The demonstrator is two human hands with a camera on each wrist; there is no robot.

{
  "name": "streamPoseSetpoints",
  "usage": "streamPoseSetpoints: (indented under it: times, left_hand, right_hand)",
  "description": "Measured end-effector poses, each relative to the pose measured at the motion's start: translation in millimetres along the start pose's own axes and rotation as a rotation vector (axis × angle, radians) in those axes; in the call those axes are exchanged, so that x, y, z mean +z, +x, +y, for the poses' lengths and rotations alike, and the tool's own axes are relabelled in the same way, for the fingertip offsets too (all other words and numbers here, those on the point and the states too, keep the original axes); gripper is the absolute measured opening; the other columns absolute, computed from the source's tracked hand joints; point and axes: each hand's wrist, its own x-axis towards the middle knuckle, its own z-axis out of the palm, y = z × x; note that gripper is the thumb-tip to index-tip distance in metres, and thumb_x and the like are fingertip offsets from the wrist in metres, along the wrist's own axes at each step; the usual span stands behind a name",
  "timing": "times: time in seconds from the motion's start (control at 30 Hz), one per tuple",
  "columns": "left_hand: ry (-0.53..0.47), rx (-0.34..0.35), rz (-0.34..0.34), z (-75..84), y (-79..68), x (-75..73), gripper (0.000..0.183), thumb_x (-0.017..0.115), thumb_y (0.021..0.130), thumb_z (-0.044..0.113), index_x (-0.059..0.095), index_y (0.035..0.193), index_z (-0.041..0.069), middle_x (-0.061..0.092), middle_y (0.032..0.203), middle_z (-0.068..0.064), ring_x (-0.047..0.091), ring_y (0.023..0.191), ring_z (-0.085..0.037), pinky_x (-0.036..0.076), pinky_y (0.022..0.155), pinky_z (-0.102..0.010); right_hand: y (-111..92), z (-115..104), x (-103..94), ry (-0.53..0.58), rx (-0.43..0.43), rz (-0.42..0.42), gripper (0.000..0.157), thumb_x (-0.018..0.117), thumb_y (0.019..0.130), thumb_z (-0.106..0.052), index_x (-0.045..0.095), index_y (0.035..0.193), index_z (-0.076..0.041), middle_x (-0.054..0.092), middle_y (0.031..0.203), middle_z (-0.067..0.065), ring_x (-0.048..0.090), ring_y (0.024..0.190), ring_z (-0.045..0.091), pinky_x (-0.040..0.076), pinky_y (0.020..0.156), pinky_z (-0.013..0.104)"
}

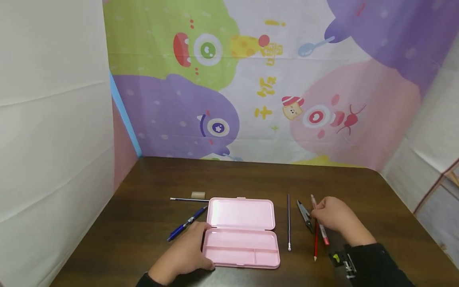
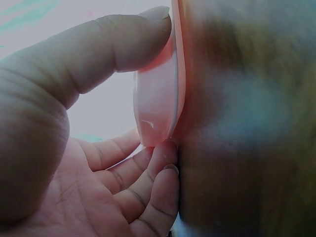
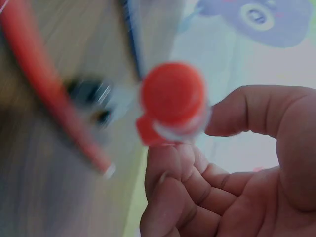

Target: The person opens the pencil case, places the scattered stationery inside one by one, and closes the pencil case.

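Note:
A pink pencil case (image 1: 241,214) lies open on the brown table, its lid folded back and its compartments bare. My left hand (image 1: 184,253) grips the case's left edge, thumb on one side and fingers on the other, as the left wrist view shows at the pink rim (image 2: 158,106). Between the thumb and fingers of my right hand (image 1: 335,217) is a pen with a red end (image 3: 173,96) and a clear barrel (image 1: 323,233). Just left of that hand lie a red pencil (image 1: 316,244) and a grey drawing compass (image 1: 305,215).
A dark pencil (image 1: 289,223) lies between the case and the compass. Left of the case are a blue pen (image 1: 187,224), another pencil (image 1: 186,199) partly behind the lid, and a small tan block (image 1: 198,195). A cartoon-print cloth (image 1: 265,139) hangs behind the table.

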Motion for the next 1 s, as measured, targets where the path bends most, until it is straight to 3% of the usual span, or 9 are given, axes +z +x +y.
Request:
streamPoseSetpoints:
  times: [0.07,0.17,0.27,0.4,0.47,0.7,0.83,1.0]
  left_hand:
    - [-0.001,0.006,-0.001,0.6,0.2,1.8,0.093,0.093,0.052,0.03,0.049,0.129,0.002,0.05,0.126,-0.012,0.052,0.101,-0.025,0.045,0.089,-0.051]
    - [-0.001,0.028,0.015,0.0,-0.4,5.2,0.092,0.093,0.051,0.028,0.049,0.128,0.002,0.051,0.124,-0.012,0.052,0.101,-0.024,0.046,0.088,-0.049]
    - [-0.002,0.051,0.032,-0.4,-1.3,8.2,0.091,0.092,0.05,0.027,0.05,0.127,0.001,0.051,0.123,-0.011,0.052,0.101,-0.023,0.045,0.087,-0.047]
    - [-0.028,0.055,0.023,-0.9,-1.9,9.6,0.092,0.092,0.051,0.028,0.049,0.127,0.001,0.051,0.123,-0.012,0.051,0.102,-0.024,0.045,0.088,-0.048]
    - [-0.032,0.052,0.023,-2.2,-2.8,8.9,0.092,0.092,0.051,0.029,0.049,0.127,0.001,0.051,0.123,-0.011,0.051,0.102,-0.024,0.045,0.089,-0.048]
    - [-0.022,0.039,0.037,-7.4,-5.1,0.7,0.093,0.092,0.05,0.028,0.048,0.128,0.001,0.05,0.123,-0.011,0.051,0.102,-0.024,0.045,0.088,-0.049]
    - [-0.024,0.054,0.022,-6.8,-2.6,0.2,0.093,0.091,0.051,0.029,0.048,0.129,0.002,0.05,0.123,-0.011,0.051,0.101,-0.023,0.045,0.088,-0.048]
    - [-0.042,0.061,0.004,-4.7,0.8,1.8,0.093,0.091,0.052,0.028,0.047,0.129,0.002,0.05,0.123,-0.01,0.051,0.099,-0.023,0.045,0.086,-0.047]
  right_hand:
    - [-6,-10,5.3,0.036,-0.02,0.02,0.02,0.06,0.089,-0.022,0.062,0.09,-0.002,0.058,0.075,0.005,0.053,0.065,0.019,0.045,0.055,0.034]
    - [-15,-25,14.4,0.124,-0.044,0.033,0.021,0.061,0.089,-0.019,0.06,0.096,0.0,0.061,0.077,0.006,0.056,0.067,0.018,0.047,0.056,0.034]
    - [-24,-38,22.5,0.214,-0.07,0.042,0.02,0.061,0.088,-0.016,0.059,0.099,0.001,0.062,0.076,0.006,0.057,0.066,0.017,0.048,0.056,0.034]
    - [-32,-52,31.1,0.236,-0.144,0.051,0.017,0.063,0.085,-0.012,0.06,0.099,-0.003,0.058,0.074,0.003,0.053,0.062,0.015,0.045,0.056,0.032]
    - [-33,-61,34.1,0.197,-0.228,0.054,0.014,0.064,0.085,-0.011,0.06,0.098,-0.008,0.056,0.074,0.0,0.051,0.061,0.013,0.044,0.056,0.03]
    - [-30,-102,50.0,-0.007,-0.641,0.042,0.015,0.066,0.088,-0.016,0.059,0.102,-0.019,0.052,0.08,-0.011,0.05,0.067,0.008,0.045,0.059,0.025]
    - [-31,-116,63.2,-0.106,-0.757,0.04,0.016,0.066,0.09,-0.018,0.061,0.105,-0.019,0.052,0.084,-0.014,0.05,0.07,0.006,0.046,0.063,0.024]
    - [-29,-119,76.1,-0.246,-0.862,0.095,0.014,0.068,0.088,-0.016,0.065,0.101,-0.016,0.056,0.082,-0.012,0.05,0.072,0.005,0.048,0.07,0.026]
